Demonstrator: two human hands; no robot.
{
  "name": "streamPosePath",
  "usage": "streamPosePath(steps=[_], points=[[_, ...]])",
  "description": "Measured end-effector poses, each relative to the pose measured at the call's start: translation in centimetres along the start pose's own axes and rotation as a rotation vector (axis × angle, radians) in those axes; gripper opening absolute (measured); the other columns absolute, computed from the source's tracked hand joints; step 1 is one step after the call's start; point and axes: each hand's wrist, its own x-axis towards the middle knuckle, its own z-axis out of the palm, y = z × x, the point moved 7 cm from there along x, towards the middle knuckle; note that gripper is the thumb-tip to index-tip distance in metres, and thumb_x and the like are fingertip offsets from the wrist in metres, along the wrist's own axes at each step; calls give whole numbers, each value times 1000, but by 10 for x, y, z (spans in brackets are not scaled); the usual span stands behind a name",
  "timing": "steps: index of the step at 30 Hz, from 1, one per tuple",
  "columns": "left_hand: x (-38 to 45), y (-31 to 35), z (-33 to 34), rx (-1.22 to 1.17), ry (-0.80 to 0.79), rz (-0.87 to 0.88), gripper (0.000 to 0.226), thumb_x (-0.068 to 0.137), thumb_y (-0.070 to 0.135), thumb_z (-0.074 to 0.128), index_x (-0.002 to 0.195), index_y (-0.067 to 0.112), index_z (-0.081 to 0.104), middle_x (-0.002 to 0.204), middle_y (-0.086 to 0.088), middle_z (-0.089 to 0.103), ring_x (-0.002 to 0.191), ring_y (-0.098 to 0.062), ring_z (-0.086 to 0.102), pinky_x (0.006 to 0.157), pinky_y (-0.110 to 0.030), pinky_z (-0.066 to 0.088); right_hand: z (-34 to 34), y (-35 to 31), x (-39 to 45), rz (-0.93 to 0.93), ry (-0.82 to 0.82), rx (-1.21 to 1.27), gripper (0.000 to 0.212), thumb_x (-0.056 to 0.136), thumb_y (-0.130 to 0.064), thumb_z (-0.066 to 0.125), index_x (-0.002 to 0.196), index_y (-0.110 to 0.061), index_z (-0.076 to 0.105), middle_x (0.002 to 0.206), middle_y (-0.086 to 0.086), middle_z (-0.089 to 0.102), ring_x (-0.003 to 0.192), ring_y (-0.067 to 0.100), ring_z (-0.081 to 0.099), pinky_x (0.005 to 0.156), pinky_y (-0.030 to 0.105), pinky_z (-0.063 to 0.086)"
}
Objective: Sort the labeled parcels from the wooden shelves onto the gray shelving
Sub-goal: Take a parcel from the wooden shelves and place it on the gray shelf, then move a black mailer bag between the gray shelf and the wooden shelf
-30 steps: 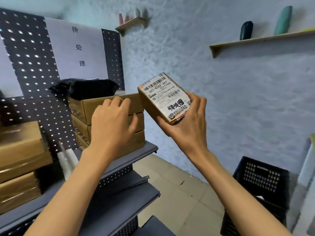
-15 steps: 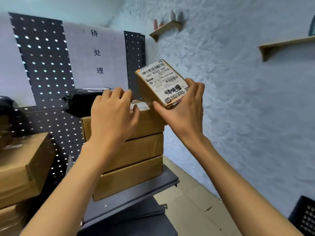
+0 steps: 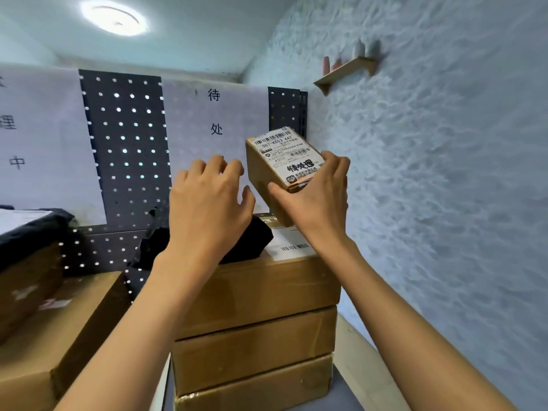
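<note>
Tilting in mid-air above a stack of cardboard boxes [image 3: 255,327], a small labeled parcel [image 3: 281,164] is gripped by the right hand [image 3: 314,200], with the thumb laid along its near brown side and the fingers curled over its right edge. The parcel's white shipping label [image 3: 289,157], printed with barcodes and bold black characters, is turned toward the camera. The parcel is held just above and clear of the top box, near the textured wall [image 3: 444,173] on the right.

Just left of the parcel, the left hand [image 3: 207,209] is raised with its fingers loosely spread and bent, and nothing is held in it; it is seen over a black wrapped package [image 3: 246,241] that lies on the top box. Whether the fingertips touch anything cannot be told. A second white label [image 3: 292,241] is seen on the top box's right end, beside the black package.

Three boxes are stacked on the gray shelving [image 3: 341,393]. Larger cardboard boxes [image 3: 53,327] are piled at the left, with another black package [image 3: 32,223] above them. Behind, a dark pegboard back panel [image 3: 124,137] is partly covered by white paper signs [image 3: 213,123] bearing Chinese characters. A small wooden wall shelf [image 3: 344,71] is fixed high on the right wall, and a round ceiling light [image 3: 114,17] is lit overhead.
</note>
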Motion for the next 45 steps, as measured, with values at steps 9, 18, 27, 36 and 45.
streamPosePath(steps=[9, 18, 27, 36, 45], points=[[-6, -22, 24, 91, -28, -3, 21, 78, 24, 63, 88, 5, 66, 79, -12, 63, 66, -33, 57, 58, -32, 36, 66, 9, 12, 105, -164, -86, 88, 70, -50, 74, 132, -4, 33, 129, 10, 34, 119, 32, 42, 85, 41, 45], [-7, -26, 26, 85, -14, -12, 21, 77, 27, 59, 85, 9, 66, 77, -8, 63, 64, -30, 55, 60, -29, 30, 94, 19, 18, 164, -282, -174, 89, 76, -58, 66, 134, 0, 31, 131, 13, 33, 120, 35, 43, 86, 42, 44], [-11, -29, 21, 73, -35, -32, 20, 77, 26, 58, 82, 8, 65, 75, -8, 62, 64, -30, 55, 59, -29, 32, 90, 16, 12, 154, -317, -171, 98, 77, -62, 65, 141, -1, 24, 138, 15, 30, 127, 36, 36, 90, 44, 43], [-28, -26, -14, 64, -48, -43, 22, 79, 27, 55, 85, 8, 65, 75, -8, 62, 66, -29, 56, 58, -32, 36, 33, -18, -18, -44, -211, -259, 64, 88, -51, 56, 135, -11, 38, 136, 11, 36, 122, 33, 37, 93, 42, 38], [-86, -31, -85, 111, -90, -70, 25, 80, 29, 54, 87, 7, 65, 75, -9, 62, 67, -32, 56, 59, -35, 40, -22, -71, -113, -528, -133, -204, 28, 86, -28, 65, 105, -7, 65, 103, 13, 63, 98, 34, 56, 83, 44, 45]])
